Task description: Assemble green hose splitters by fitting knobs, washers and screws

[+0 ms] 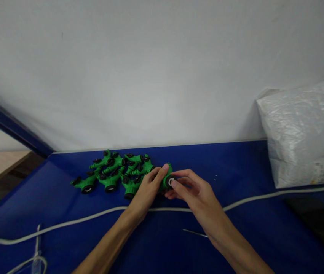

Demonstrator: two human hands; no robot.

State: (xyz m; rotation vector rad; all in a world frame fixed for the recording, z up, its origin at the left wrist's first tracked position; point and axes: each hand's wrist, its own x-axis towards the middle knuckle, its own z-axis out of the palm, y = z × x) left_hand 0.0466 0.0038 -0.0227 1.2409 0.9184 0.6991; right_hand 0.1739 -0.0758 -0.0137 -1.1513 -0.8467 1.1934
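My left hand (148, 187) grips a green plastic connector (166, 179) with a black ring end, held just above the blue table (236, 167). My right hand (192, 190) meets it from the right, thumb and forefinger pinched on the connector's black and white end. To the left of my hands lies a pile of green connectors (113, 173) with black caps and rings, several of them, touching one another. The nearest of the pile sits right against my left hand's fingers.
A white cable (73, 221) runs across the table from left to right under my forearms. A large white plastic bag (304, 133) stands at the right rear. A thin metal pin (194, 232) lies near my right wrist. A white wall rises behind the table.
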